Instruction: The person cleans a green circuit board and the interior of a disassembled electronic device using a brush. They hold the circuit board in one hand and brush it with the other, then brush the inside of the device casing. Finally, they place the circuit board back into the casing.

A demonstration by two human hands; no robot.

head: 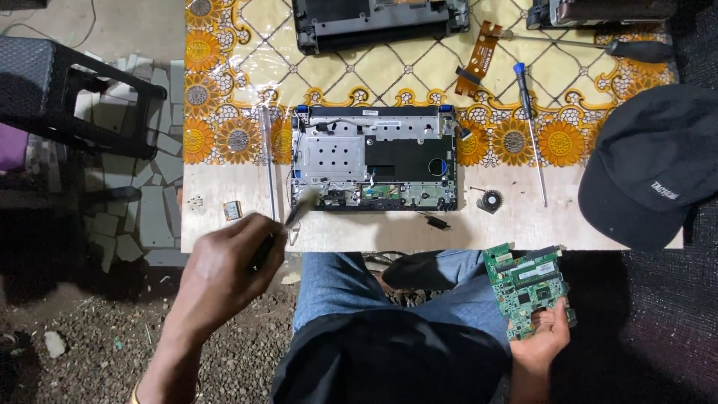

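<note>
My left hand (pixel 224 262) is curled shut around a slim dark-handled brush (pixel 288 217), its pale bristle end blurred and pointing at the lower left corner of the opened black laptop base with the bare silver metal frame (pixel 374 157). The brush tip sits just at that corner; whether it touches I cannot tell. My right hand (pixel 542 337) hangs below the counter edge, over my lap, with its grip closed on the bottom edge of a green rectangular circuit board (pixel 523 284), which stands tilted with its component side up, well apart from the laptop base.

The laptop base lies in the middle of the counter (pixel 523 224), half on the yellow flowered plastic cloth (pixel 419 67) and half on bare pale wood. Just left of it lies a long thin metal rod (pixel 268 157), and farther left a small square chip card (pixel 232 210). To the right of the base rests a small round black fan (pixel 491 200), then a blue-tipped screwdriver (pixel 529 127) lying lengthwise. A black-handled screwdriver (pixel 636 49) and an orange flat ribbon cable (pixel 479 56) lie near the far edge, beside another dark laptop shell (pixel 374 22). A black cap (pixel 651 164) covers the right corner.
</note>
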